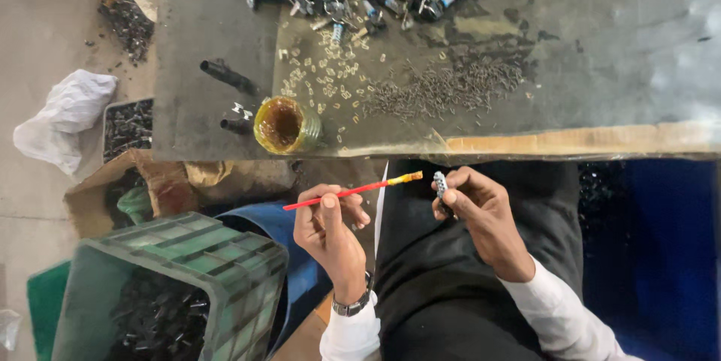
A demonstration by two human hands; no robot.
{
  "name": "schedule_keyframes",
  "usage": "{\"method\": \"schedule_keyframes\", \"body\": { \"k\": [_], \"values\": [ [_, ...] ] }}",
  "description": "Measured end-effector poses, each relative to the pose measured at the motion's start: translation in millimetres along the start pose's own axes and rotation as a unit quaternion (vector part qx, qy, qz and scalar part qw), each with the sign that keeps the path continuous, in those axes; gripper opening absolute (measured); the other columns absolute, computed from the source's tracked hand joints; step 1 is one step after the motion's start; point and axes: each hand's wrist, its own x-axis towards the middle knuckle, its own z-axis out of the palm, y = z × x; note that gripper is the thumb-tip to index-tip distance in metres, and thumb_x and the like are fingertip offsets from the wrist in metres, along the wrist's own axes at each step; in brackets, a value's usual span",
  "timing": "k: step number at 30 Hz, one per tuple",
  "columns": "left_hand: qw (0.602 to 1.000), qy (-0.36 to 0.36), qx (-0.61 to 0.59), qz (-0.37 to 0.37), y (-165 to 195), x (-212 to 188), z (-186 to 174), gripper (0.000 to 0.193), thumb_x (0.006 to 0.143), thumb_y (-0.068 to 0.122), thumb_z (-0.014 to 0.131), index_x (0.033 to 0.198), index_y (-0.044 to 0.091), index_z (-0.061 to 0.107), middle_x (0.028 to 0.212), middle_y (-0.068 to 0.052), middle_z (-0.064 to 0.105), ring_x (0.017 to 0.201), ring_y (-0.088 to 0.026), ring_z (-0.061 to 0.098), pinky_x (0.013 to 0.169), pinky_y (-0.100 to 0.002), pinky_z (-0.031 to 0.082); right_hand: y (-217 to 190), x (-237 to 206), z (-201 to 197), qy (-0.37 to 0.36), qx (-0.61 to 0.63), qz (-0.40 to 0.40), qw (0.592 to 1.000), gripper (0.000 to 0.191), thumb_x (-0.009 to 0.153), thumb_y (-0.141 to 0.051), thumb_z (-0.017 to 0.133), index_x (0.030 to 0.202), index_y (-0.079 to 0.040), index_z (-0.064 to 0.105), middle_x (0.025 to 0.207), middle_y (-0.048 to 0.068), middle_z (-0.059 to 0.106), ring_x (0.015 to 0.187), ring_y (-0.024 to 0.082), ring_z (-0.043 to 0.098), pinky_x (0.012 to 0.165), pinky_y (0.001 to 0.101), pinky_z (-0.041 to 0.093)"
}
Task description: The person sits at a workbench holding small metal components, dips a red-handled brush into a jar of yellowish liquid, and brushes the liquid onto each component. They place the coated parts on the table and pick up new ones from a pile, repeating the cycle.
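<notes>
Head-worn view, steeply down, close.

jar [288, 125] on workbench [601, 68], crate [173, 286] below-left

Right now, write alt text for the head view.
A left hand holds a red brush toward a small metal part pinched in the right hand. Above, a worktable carries a yellow pot and heaps of small parts.

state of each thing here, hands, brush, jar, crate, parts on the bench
left hand: holds the red brush
red brush: level, tip yellow with paste, pointing at the small part
right hand: fingers pinch a small metal part
jar: open, brown paste inside
green crate: open, dark parts inside
bench: strewn with loose small parts
</notes>
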Motion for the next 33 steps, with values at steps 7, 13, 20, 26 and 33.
{"method": "schedule_keyframes", "body": {
  "k": [7, 13, 20, 26, 33],
  "values": [
    [1.0, -0.019, 0.015, 0.002, -2.8, -6.0, 1.4, 0.025, 0.106, 0.025, 0.065, 0.105, 0.0, 0.061, 0.081, -0.013, 0.069, 0.058, -0.014, 0.06, 0.053, -0.026, 0.042, -0.9, -0.3, -2.1, 0.011, -0.013, 0.01, 1.0, 0.013, 0.097, -0.011, 0.072, 0.103, -0.002, 0.065, 0.096, 0.004, 0.066, 0.08, 0.013, 0.065, 0.068, 0.0259, 0.048],
    [1.0, -0.027, 0.005, -0.01, -5.4, -7.1, 4.2, 0.026, 0.105, 0.026, 0.065, 0.104, 0.0, 0.061, 0.081, -0.012, 0.069, 0.057, -0.014, 0.06, 0.05, -0.025, 0.042, -2.1, 0.1, -1.8, 0.011, -0.022, 0.02, 1.0, 0.014, 0.097, -0.013, 0.071, 0.104, -0.003, 0.065, 0.091, 0.005, 0.068, 0.079, 0.013, 0.065, 0.071, 0.0269, 0.05],
    [0.998, -0.029, 0.038, -0.03, -9.6, -9.3, 7.2, 0.026, 0.104, 0.025, 0.066, 0.106, 0.0, 0.061, 0.08, -0.013, 0.069, 0.058, -0.015, 0.061, 0.052, -0.026, 0.044, 0.2, -0.2, -4.7, 0.01, -0.036, 0.024, 0.999, 0.013, 0.097, -0.013, 0.07, 0.104, -0.003, 0.065, 0.089, 0.006, 0.067, 0.078, 0.014, 0.065, 0.07, 0.0277, 0.049],
    [1.0, -0.005, -0.014, -0.007, -7.7, -5.9, 5.7, 0.027, 0.105, 0.026, 0.064, 0.106, 0.0, 0.06, 0.081, -0.012, 0.068, 0.058, -0.015, 0.06, 0.052, -0.024, 0.042, 2.8, 1.5, -5.5, -0.002, -0.027, 0.018, 0.999, 0.012, 0.098, -0.011, 0.07, 0.103, -0.002, 0.065, 0.09, 0.007, 0.066, 0.079, 0.014, 0.065, 0.072, 0.0295, 0.052],
    [0.96, 0.144, 0.112, 0.213, 20.0, 29.4, -23.7, 0.028, 0.11, 0.027, 0.059, 0.103, 0.0, 0.056, 0.08, -0.01, 0.062, 0.057, -0.015, 0.055, 0.05, -0.026, 0.043, -15.3, -15.2, -10.0, 0.037, -0.097, 0.012, 0.995, 0.013, 0.099, -0.01, 0.066, 0.107, 0.001, 0.067, 0.1, 0.008, 0.069, 0.087, 0.015, 0.067, 0.079, 0.0292, 0.055]
  ]
}}
